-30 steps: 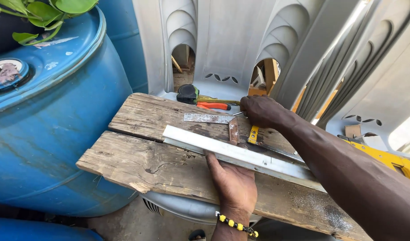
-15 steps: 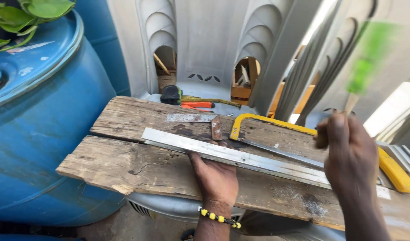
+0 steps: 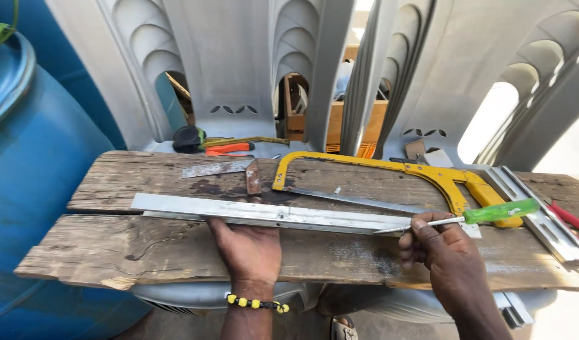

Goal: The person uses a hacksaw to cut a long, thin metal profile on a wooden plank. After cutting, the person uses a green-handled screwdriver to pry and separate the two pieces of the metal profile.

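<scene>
flat aluminium strip [image 3: 270, 214] pinned under left hand [image 3: 248, 249], right hand [image 3: 450, 258] gripping green-handled screwdriver [image 3: 465, 217]

Bare wooden plank [image 3: 113, 252] lies open left of the left hand [image 3: 248, 249]. Behind the metal strip [image 3: 270, 214], a yellow hacksaw [image 3: 390, 179] and rusty metal scraps [image 3: 217, 169] crowd the board. White plastic chairs [image 3: 239, 69] wall off the far side.

No packages, labels, signs or screens anywhere here, just bare tools, wood and plastic, nothing printed.
</scene>
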